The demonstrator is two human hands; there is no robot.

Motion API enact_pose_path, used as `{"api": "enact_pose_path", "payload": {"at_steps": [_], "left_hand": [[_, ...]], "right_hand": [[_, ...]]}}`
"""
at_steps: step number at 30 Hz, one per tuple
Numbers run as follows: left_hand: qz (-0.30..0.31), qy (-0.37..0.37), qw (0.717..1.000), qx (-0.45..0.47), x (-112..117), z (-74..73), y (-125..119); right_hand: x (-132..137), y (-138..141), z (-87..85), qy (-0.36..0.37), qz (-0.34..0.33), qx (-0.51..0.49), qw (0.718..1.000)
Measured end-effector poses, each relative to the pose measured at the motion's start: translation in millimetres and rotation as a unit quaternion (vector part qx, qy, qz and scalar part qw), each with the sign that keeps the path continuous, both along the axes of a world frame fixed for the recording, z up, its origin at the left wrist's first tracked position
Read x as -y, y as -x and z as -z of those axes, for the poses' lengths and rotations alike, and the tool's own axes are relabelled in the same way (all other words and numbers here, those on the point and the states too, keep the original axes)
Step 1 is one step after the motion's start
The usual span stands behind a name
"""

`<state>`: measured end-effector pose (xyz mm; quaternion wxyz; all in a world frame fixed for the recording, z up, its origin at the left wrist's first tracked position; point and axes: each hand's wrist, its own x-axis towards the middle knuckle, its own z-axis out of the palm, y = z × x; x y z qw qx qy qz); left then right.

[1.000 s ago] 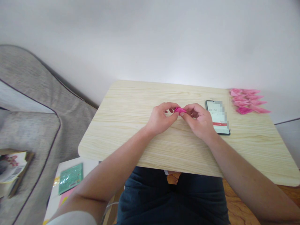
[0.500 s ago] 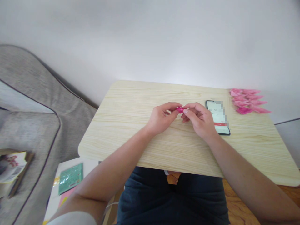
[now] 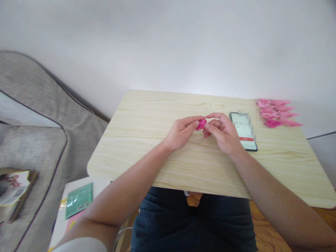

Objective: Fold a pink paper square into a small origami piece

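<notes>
A small bright pink piece of folded paper (image 3: 201,124) is held above the middle of the wooden table. My left hand (image 3: 182,131) pinches its left side, thumb in front and fingers stretched along the back. At its right edge is my right hand (image 3: 222,133), with the thumb tip against the paper and the index finger lifted and curved over it. The other right fingers curl below and behind, partly hidden. Several pink pointed paper pieces (image 3: 279,113) lie in rows at the table's far right, one of them darker pink.
A phone (image 3: 244,133) with a lit timer screen lies just right of my right hand. The pale wooden table (image 3: 136,133) stands against a white wall. To the left are a grey sofa (image 3: 78,143) and a low white surface with a green packet (image 3: 79,199).
The pink paper has turned, and more of its folded face shows between my hands. My right index finger has lifted off it, and my left fingers have straightened.
</notes>
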<state>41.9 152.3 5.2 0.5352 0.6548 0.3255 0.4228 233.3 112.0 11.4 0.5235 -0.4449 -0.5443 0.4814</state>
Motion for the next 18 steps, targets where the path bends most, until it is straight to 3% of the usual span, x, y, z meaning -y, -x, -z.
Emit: {"api": "enact_pose_path", "payload": {"at_steps": [10, 14, 18], "left_hand": [[0.039, -0.028, 0.999, -0.010, 3.3, -1.8, -0.2], [0.020, -0.028, 0.999, -0.025, 2.4, 0.7, -1.5], [0.041, -0.027, 0.999, 0.008, 2.3, -0.5, -1.5]], "right_hand": [[-3.4, 0.4, -0.8, -0.011, 0.056, 0.061, 0.996], [-3.0, 0.8, -1.9, 0.013, 0.045, 0.025, 0.999], [-3.3, -0.9, -1.4, 0.058, 0.021, -0.039, 0.997]]}}
